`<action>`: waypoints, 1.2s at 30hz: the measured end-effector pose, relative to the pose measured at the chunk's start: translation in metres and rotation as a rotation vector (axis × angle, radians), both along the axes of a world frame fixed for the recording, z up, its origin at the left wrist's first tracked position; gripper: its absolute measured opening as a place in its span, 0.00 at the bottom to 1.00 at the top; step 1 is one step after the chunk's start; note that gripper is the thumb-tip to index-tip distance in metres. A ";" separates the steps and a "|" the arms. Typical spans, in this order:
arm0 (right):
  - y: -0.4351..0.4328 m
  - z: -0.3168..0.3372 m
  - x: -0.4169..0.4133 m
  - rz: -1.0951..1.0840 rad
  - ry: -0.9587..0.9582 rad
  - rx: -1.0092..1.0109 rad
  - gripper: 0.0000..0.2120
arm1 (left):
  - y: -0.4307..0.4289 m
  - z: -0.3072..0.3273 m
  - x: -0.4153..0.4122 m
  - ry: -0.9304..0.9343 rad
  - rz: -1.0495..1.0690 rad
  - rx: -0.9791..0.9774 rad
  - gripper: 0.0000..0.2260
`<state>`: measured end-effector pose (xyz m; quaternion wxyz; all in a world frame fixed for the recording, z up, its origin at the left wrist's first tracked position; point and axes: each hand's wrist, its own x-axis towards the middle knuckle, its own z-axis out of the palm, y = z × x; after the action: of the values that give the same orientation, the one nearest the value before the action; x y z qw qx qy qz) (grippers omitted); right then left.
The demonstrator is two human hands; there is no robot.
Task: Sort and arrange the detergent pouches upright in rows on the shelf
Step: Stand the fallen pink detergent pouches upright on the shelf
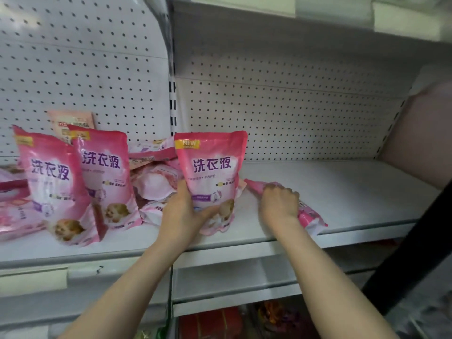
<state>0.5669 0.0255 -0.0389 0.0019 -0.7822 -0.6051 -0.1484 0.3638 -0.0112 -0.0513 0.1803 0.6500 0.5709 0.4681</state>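
A pink detergent pouch (212, 167) stands upright on the white shelf (342, 189), and my left hand (186, 211) grips its lower left side. My right hand (280, 203) is closed on another pink pouch (307, 214) that lies flat near the shelf's front edge. Two more pink pouches (52, 184) (106, 172) stand upright side by side at the left. Behind and between them, several pouches (156, 182) lie in a loose heap. A paler pouch (71, 123) leans against the pegboard at the back left.
A white pegboard wall (293, 118) backs the shelf, with an upright post (172, 94) splitting it. Another shelf (318, 23) hangs overhead. Bare shelf surface stretches to the right. A pink panel (420, 133) closes the right end. Red goods (210, 321) sit below.
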 end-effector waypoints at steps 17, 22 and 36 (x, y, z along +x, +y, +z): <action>0.020 0.045 0.078 0.391 1.638 0.593 0.04 | 0.001 -0.005 -0.002 0.014 0.027 0.015 0.32; 0.027 0.067 0.077 0.334 1.401 0.688 0.05 | 0.002 -0.005 -0.002 0.014 0.032 -0.004 0.30; 0.042 0.084 0.085 0.258 1.389 0.630 0.04 | 0.013 -0.001 0.011 -0.091 -0.158 -0.090 0.28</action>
<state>0.6515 0.0679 0.0455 0.6207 -0.5817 -0.4809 0.2125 0.3747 0.0014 -0.0527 0.2714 0.6625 0.5293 0.4553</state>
